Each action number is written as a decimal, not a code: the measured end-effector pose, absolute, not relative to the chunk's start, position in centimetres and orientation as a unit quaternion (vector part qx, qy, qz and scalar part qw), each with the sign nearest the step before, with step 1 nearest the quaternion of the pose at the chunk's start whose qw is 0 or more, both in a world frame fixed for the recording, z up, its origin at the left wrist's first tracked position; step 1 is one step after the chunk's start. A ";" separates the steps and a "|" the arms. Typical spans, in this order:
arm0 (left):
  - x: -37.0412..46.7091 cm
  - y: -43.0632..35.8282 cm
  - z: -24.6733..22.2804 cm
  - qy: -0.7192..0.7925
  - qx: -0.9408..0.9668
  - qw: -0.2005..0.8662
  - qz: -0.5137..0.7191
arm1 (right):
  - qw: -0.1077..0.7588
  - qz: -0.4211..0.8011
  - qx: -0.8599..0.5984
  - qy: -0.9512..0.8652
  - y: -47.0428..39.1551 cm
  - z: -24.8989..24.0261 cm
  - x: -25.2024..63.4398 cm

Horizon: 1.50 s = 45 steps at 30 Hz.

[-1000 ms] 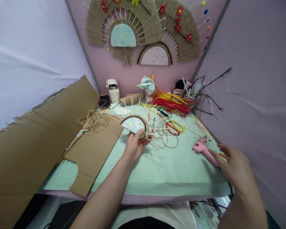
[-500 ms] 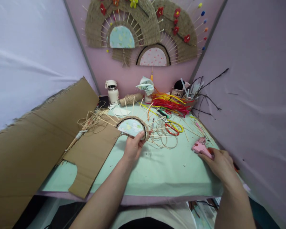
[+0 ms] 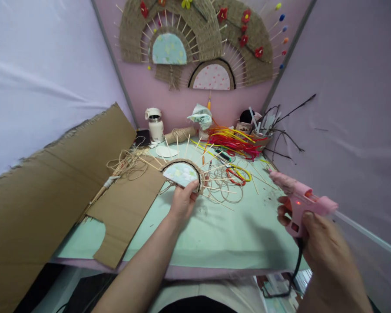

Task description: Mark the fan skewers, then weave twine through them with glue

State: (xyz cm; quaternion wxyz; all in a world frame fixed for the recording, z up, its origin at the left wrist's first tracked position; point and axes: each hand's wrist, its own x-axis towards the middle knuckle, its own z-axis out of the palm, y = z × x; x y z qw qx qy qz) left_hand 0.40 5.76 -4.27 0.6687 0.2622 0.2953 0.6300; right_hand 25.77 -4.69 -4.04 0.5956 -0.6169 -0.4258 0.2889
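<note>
My left hand point(image 3: 183, 201) grips the lower right edge of a small half-round fan frame point(image 3: 181, 173), thumb in front. Pale floral fabric covers its centre, a dark cord and a brown band trim its arc, and thin sticks fan outward from it. At the right, my right hand point(image 3: 316, 226) is wrapped round the handle of a pink glue gun point(image 3: 301, 200), lifted above the table. Its nozzle points up and left, a red light glows on its side, and a clear glue stick point(image 3: 368, 230) trails from its back. A black cable hangs below.
Cut cardboard point(image 3: 130, 204) and a bundle of sticks with twine point(image 3: 117, 174) lie at the left. Behind the fan frame are scissors point(image 3: 237, 174), loose twine, red and yellow pipe cleaners point(image 3: 231, 141), a white bottle point(image 3: 155, 126) and a twine roll point(image 3: 180, 135). Twigs point(image 3: 289, 143) jut out rightward.
My right hand has raised the glue gun off the table and turned it so its nozzle points left. My left hand keeps the fan frame in nearly the same place, slightly tilted.
</note>
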 end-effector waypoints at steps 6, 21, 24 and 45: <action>0.3 5.8 -4.5 0.289 0.285 0.667 0.624 | 0.555 0.459 -0.515 -0.464 -5.9 -3.2 20.6; 0.4 5.8 -4.7 0.295 0.285 0.664 0.625 | 0.513 0.475 -0.513 -0.498 -4.7 -4.5 18.9; 0.4 5.7 -4.7 0.293 0.288 0.665 0.624 | 0.505 0.481 -0.514 -0.499 -4.5 -4.5 18.8; 0.4 5.6 -4.6 0.316 0.265 0.661 0.628 | 0.493 0.485 -0.517 -0.505 -4.5 -5.0 18.9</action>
